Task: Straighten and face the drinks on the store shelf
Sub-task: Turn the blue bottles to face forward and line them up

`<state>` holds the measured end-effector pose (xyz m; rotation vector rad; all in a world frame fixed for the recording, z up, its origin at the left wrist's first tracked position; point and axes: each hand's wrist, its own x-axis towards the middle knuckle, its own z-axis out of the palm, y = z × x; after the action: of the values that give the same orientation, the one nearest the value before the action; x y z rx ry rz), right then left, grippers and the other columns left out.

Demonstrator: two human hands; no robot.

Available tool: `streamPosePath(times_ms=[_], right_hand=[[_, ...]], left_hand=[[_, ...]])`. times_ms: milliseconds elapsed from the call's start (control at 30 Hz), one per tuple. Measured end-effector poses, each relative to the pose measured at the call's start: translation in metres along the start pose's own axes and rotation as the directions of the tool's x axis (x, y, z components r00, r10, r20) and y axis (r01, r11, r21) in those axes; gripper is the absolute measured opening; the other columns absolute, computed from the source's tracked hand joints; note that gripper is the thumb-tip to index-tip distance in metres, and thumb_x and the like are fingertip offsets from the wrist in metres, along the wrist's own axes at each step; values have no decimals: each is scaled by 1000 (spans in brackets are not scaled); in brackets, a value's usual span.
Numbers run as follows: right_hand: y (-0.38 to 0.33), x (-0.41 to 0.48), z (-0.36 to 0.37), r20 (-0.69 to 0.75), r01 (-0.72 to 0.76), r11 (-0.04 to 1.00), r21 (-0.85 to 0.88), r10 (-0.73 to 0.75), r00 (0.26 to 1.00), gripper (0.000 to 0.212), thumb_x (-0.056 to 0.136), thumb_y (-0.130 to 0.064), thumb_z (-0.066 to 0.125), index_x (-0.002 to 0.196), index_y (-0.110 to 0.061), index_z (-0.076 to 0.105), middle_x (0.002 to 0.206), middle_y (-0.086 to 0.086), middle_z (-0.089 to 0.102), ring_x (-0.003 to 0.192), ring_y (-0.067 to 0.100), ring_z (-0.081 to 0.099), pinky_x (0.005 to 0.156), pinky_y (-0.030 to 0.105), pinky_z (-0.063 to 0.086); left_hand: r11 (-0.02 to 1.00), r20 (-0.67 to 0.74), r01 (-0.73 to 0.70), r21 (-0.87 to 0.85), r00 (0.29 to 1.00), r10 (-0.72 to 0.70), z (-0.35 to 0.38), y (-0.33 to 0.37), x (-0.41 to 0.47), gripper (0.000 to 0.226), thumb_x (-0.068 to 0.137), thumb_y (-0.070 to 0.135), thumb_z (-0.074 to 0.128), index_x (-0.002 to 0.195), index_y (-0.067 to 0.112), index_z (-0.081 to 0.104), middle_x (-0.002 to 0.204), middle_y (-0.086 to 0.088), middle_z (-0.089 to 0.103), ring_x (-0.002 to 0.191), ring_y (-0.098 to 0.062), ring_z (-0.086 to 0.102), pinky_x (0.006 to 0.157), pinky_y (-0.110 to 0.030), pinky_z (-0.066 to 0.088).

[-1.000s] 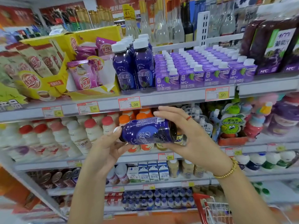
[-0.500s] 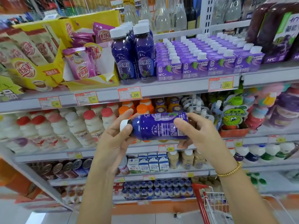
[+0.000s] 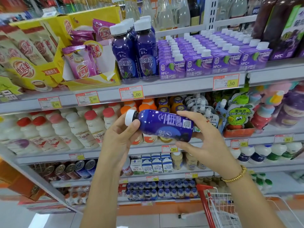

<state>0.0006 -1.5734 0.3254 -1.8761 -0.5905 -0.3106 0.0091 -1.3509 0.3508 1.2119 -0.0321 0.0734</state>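
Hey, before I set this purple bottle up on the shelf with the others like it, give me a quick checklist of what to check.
1. Hold: left hand and right hand both grip the purple bottle: ok.
2. White cap on: ok.
3. Standing upright: it lies sideways, cap toward the left: not ok.
4. Front label facing out: the printed back panel faces the camera: not ok.
5. Matching bottles on the upper shelf upright, labels forward: ok.
6. Free slot among them: cannot tell.
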Motion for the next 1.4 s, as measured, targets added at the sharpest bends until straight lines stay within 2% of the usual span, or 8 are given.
streamPosePath(times_ms=[233, 433, 567, 667, 800, 933, 1100, 1400], right_hand=[[-15, 8, 1, -105, -197, 955, 220, 224, 969, 52, 69, -60, 62, 109, -30, 49, 83, -14, 66, 65, 3, 62, 53, 16, 46], [-38, 17, -4, 22, -35, 999, -13, 35, 999, 67, 66, -42, 82, 122, -38, 47, 115, -26, 54, 105, -5, 56, 84, 14, 48], [-50, 25, -6, 99, 117, 974, -196, -99, 990, 73, 67, -36, 82, 131, -26, 48, 120, -19, 53, 94, -17, 49, 77, 0, 35], [-53, 29, -7, 135, 154, 934, -323, -115, 984, 76, 69, -46, 78, 135, -32, 43, 121, -13, 52, 105, -9, 48, 88, 5, 36], [-52, 32, -13, 125, 94, 927, -363, -51, 991, 69, 72, -43, 75, 133, -39, 44, 111, -9, 47, 99, -1, 48, 88, 12, 41], [-49, 40, -20, -70, -121, 980, -160, 111, 991, 44, 71, -44, 75, 107, -30, 54, 97, -14, 60, 87, 3, 62, 74, 18, 52], [-44, 55, -26, -108, -320, 931, 173, 341, 934, 70, 59, -66, 62, 97, -6, 60, 85, 9, 70, 69, 23, 71, 66, 48, 59], [-59, 90, -50, -108, -216, 831, 512, 312, 944, 56, 69, -58, 60, 92, -7, 69, 84, 32, 66, 57, 25, 61, 53, 24, 55]], left_hand=[[989, -38, 46, -143, 998, -52, 2, -20, 4, 67, 69, 36, 71, 127, 6, 54, 105, -8, 72, 88, -17, 70, 63, -23, 56], [906, -1, 339, -253, 937, -350, 11, -49, 2, 37, 91, 32, 47, 113, 5, 62, 98, -12, 73, 82, -17, 72, 72, -25, 58], [810, 51, 476, -343, 870, -490, 21, -59, 0, 28, 89, 23, 50, 103, 3, 64, 91, -12, 74, 79, -15, 72, 66, -20, 58], [776, 62, 533, -337, 835, -547, 25, -61, -1, 23, 96, 15, 48, 101, -1, 64, 89, -13, 74, 76, -15, 72, 60, -19, 58], [849, 32, 425, -314, 899, -438, 19, -51, 2, 38, 89, 32, 49, 109, 2, 63, 93, -13, 73, 82, -18, 72, 63, -22, 58], [950, -60, 226, -216, 968, -244, 16, -24, 6, 44, 79, 35, 56, 113, 6, 62, 100, -15, 72, 88, -20, 71, 66, -23, 57], [1000, -88, -3, 16, 996, 4, 28, 26, 14, 41, 75, 35, 60, 107, 9, 65, 93, -5, 75, 82, -16, 72, 69, -24, 58], [870, 100, -340, 357, 940, 326, 77, 118, 43, 14, 82, 22, 66, 94, 14, 67, 80, 1, 75, 74, -12, 72, 63, -19, 55]])
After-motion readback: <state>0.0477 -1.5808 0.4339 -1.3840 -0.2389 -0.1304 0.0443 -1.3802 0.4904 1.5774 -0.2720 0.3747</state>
